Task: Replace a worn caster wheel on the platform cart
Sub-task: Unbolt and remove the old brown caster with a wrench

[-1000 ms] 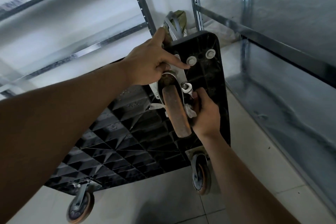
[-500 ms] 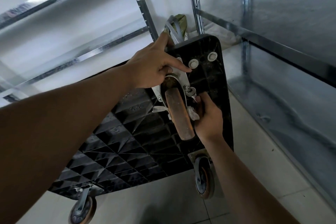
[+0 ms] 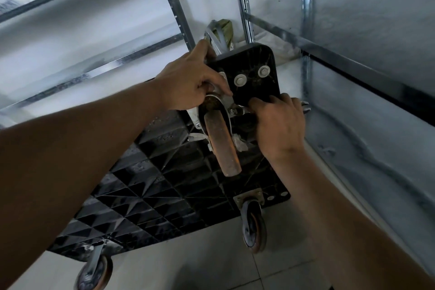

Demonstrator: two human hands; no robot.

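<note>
Worn caster wheel juts from underside of upended platform cart, near top corner. Left hand clasps caster bracket, thumb over cart edge. Right hand clenched round wrench at bracket. Steel shelving flanks cart on tiled floor.

Worn brown caster wheel on upturned black cart.

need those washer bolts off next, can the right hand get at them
Probably yes: both washer bolts sit bare on the cart underside just above the right hand, though it grips a wrench.
</note>
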